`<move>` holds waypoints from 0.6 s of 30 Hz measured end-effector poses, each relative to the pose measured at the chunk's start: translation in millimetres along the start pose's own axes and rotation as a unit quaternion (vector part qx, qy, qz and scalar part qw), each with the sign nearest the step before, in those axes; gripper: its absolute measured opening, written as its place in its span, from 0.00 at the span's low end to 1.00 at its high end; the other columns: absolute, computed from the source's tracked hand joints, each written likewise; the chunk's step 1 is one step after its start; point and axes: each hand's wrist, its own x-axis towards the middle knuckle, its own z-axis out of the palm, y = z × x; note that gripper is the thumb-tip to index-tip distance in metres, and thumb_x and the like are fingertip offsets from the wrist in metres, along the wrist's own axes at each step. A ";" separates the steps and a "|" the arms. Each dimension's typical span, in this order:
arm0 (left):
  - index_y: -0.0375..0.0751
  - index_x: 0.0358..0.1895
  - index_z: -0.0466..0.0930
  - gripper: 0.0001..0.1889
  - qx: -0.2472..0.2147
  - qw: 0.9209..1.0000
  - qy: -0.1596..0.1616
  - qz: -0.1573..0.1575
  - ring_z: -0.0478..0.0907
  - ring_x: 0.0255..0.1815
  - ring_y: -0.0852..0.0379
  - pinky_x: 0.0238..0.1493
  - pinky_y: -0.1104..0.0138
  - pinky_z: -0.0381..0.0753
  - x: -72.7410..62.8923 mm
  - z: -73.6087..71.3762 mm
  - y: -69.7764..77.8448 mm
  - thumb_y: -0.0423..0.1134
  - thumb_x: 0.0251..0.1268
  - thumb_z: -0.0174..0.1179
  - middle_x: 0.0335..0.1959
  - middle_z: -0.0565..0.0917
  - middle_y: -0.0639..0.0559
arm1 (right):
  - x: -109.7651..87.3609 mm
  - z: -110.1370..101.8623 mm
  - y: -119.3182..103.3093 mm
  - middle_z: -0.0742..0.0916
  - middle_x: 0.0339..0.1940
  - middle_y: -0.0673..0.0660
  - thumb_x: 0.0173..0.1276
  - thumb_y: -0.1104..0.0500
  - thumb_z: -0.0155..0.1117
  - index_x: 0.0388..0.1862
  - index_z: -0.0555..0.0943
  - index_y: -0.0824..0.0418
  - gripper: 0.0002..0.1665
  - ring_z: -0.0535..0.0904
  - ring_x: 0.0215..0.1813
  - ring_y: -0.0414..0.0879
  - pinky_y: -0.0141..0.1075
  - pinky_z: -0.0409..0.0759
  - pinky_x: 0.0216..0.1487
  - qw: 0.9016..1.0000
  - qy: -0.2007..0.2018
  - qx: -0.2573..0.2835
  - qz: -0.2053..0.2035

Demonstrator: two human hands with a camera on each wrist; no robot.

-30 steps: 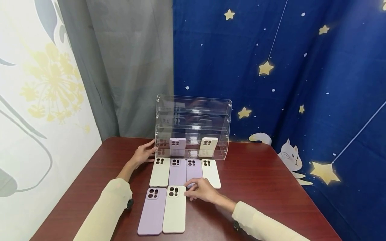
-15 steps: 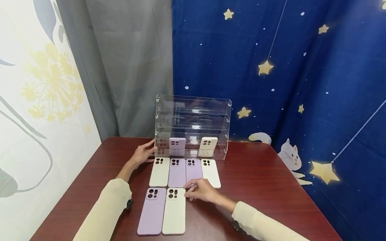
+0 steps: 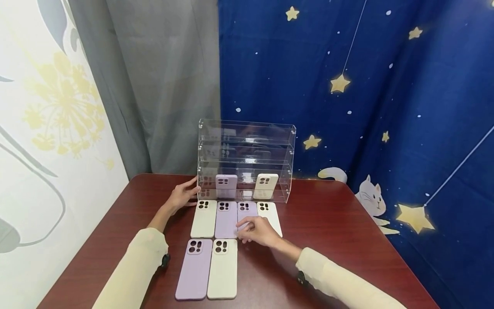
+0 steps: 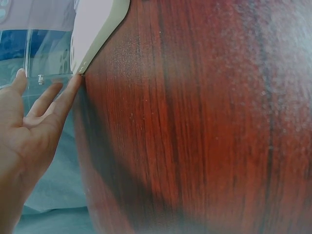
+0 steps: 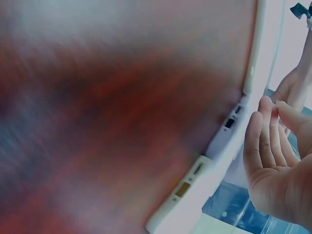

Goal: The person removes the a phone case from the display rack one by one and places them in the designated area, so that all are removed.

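My left hand (image 3: 182,196) rests against the left side of a clear acrylic display rack (image 3: 247,151), fingers fairly straight. In the left wrist view a fingertip lies beside the corner of a white phone case (image 4: 100,31). My right hand (image 3: 259,231), fingers loosely bent, is over the near end of a purple phone case (image 3: 247,209); nothing shows in its grasp. Just nearer lies a front white phone case (image 3: 222,274), beside a front purple phone case (image 3: 194,274). The back row also has a left white case (image 3: 203,221), another purple case (image 3: 226,221) and a right white case (image 3: 270,214).
On the rack's lowest tier lean a purple case (image 3: 226,185) and a white case (image 3: 266,185). Everything stands on a reddish-brown wooden table (image 3: 328,240). Behind it hang a grey curtain (image 3: 170,86) and a blue starry curtain (image 3: 289,77).
My right hand has moved away from the upper right corner of the front white case, forward over the purple one. That white case shifted slightly nearer earlier. My left hand stays at the rack.
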 end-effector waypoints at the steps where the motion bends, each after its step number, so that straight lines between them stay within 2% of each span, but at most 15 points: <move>1: 0.57 0.84 0.56 0.34 -0.002 1.000 0.002 -0.001 0.79 0.65 0.35 0.54 0.49 0.88 0.3 -0.1 -0.5 0.42 0.81 0.58 0.70 0.75 0.30 | 2.8 -2.1 -1.0 0.92 0.28 0.57 0.68 0.65 0.74 0.50 0.87 0.68 0.13 0.90 0.27 0.49 0.33 0.88 0.28 1.000 0.007 -0.004 -0.002; 6: 0.58 0.84 0.56 0.33 -0.003 1.000 0.003 -0.001 0.79 0.65 0.35 0.54 0.49 0.88 1.1 -1.5 -1.7 0.42 0.82 0.57 0.70 0.75 0.30 | 18.9 -13.5 -3.3 0.92 0.29 0.57 0.68 0.65 0.74 0.52 0.87 0.68 0.15 0.90 0.29 0.48 0.33 0.89 0.32 0.999 0.040 -0.009 -0.016; 9: 0.57 0.84 0.55 0.33 -0.003 1.000 0.001 0.000 0.78 0.66 0.34 0.54 0.49 0.88 0.7 -2.1 -1.9 0.42 0.82 0.57 0.70 0.74 0.29 | 29.3 -20.8 -2.3 0.92 0.30 0.58 0.69 0.65 0.74 0.54 0.87 0.68 0.16 0.91 0.30 0.53 0.39 0.91 0.34 0.999 0.052 0.004 -0.015; 12: 0.57 0.84 0.55 0.34 -0.004 1.000 -0.001 0.000 0.78 0.66 0.34 0.53 0.50 0.88 0.7 -2.2 -2.1 0.42 0.82 0.57 0.71 0.74 0.29 | 39.2 -27.7 0.1 0.92 0.31 0.59 0.69 0.65 0.74 0.54 0.86 0.69 0.16 0.91 0.31 0.56 0.49 0.91 0.37 0.998 0.066 0.005 -0.017; 13: 0.58 0.84 0.56 0.33 -0.005 1.000 -0.001 -0.001 0.78 0.66 0.34 0.53 0.51 0.88 0.6 -2.1 -2.0 0.42 0.82 0.57 0.70 0.74 0.29 | 42.0 -29.9 0.7 0.92 0.31 0.59 0.69 0.65 0.74 0.53 0.86 0.68 0.16 0.91 0.31 0.56 0.51 0.90 0.45 0.997 0.073 -0.004 -0.020; 14: 0.59 0.84 0.56 0.33 -0.005 1.000 0.000 -0.002 0.79 0.66 0.34 0.53 0.51 0.89 0.5 -1.9 -2.0 0.42 0.82 0.57 0.70 0.74 0.30 | 44.4 -32.1 1.3 0.92 0.31 0.58 0.68 0.65 0.74 0.53 0.87 0.68 0.16 0.91 0.32 0.56 0.54 0.89 0.46 0.997 0.078 -0.009 -0.020; 16: 0.60 0.83 0.57 0.33 -0.004 1.000 0.001 -0.002 0.79 0.65 0.35 0.52 0.51 0.89 0.4 -1.6 -1.8 0.43 0.81 0.58 0.70 0.75 0.31 | 48.6 -35.9 1.7 0.93 0.33 0.58 0.68 0.65 0.74 0.53 0.87 0.68 0.15 0.91 0.33 0.56 0.57 0.88 0.49 0.996 0.086 -0.011 -0.017; 18: 0.60 0.83 0.57 0.33 -0.004 1.000 0.001 -0.002 0.79 0.65 0.35 0.52 0.51 0.89 -0.2 -1.3 -1.6 0.43 0.81 0.58 0.70 0.75 0.31 | 52.2 -39.4 1.2 0.93 0.34 0.59 0.68 0.65 0.74 0.52 0.87 0.67 0.15 0.91 0.33 0.54 0.54 0.89 0.48 0.995 0.093 -0.018 -0.016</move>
